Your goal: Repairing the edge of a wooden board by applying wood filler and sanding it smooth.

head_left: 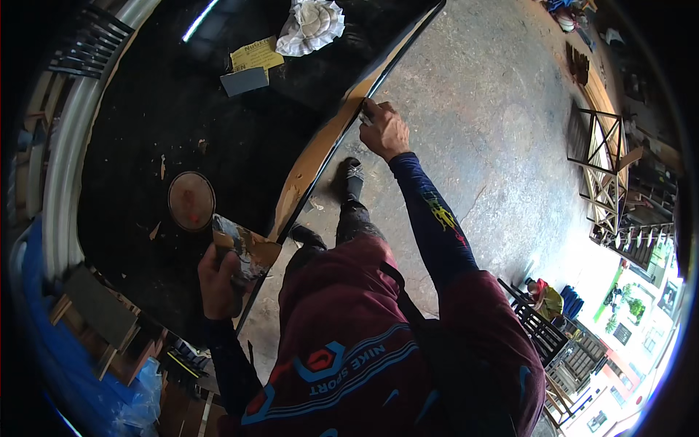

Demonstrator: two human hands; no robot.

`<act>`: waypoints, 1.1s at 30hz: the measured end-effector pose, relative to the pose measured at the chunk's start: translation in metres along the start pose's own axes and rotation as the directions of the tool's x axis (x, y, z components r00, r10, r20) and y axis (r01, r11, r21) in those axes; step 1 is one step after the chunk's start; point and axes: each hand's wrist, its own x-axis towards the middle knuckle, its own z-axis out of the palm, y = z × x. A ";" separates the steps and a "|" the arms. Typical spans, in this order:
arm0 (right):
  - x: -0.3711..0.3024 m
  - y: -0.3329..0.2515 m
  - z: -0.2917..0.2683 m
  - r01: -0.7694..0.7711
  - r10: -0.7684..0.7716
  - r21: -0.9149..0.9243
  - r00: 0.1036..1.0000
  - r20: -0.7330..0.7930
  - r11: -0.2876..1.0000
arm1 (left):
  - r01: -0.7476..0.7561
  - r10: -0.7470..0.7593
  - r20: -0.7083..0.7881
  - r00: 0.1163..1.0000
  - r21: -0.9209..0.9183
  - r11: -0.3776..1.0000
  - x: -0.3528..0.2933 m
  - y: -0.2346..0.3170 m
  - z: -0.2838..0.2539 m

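Observation:
My left hand [218,282] is closed round a flat, smeared plate [245,246] coated with brown and grey filler, held over the near edge of a dark tabletop [138,226]. Along that tabletop's right edge runs a band of tan-brown filler [298,178]. My right hand [387,132] reaches out with its fingers closed at this edge, by the far part of the band. Whatever its fingers may hold is hidden. Beside the plate stands a round tin [191,201] with a reddish stain on its pale top.
Farther back on the tabletop lie yellow sandpaper sheets [258,54], a grey piece [245,81] and a crumpled white cloth [312,28]. A concrete floor [473,138] spreads to the right, with metal frames [603,160] beyond. Blue plastic sheeting [80,371] and wood scraps [98,309] are at lower left.

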 end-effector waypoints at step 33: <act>-0.139 -0.037 0.068 0.055 -0.058 0.067 0.997 0.042 0.996 | 0.044 -0.056 0.060 0.997 0.184 0.982 -0.023 0.005 -0.034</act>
